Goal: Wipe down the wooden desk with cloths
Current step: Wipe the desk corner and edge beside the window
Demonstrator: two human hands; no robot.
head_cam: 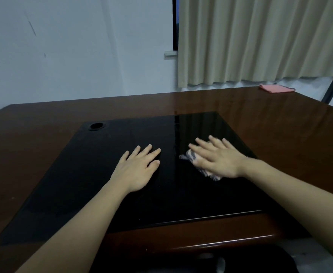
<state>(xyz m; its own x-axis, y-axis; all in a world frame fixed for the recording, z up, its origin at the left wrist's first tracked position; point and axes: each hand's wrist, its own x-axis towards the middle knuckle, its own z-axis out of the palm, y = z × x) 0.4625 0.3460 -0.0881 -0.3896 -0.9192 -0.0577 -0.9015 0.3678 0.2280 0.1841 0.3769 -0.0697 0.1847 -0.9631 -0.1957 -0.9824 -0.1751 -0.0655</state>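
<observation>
The right hand (219, 158) is pressing flat-fingered on the soft, limp striped cloth (201, 166) (best pinned mid-fold), the left hand (138, 168) resting spread and empty on the bench (43, 150).

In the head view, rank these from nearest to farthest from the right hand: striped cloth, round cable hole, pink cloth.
1. striped cloth: directly beneath the right hand, on the black inlay.
2. round cable hole: far-left corner of the inlay, beyond the left hand.
3. pink cloth: far-right desk edge, near the curtain.

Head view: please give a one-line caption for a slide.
Right hand presses striped cloth on desk; left hand rests flat.
</observation>
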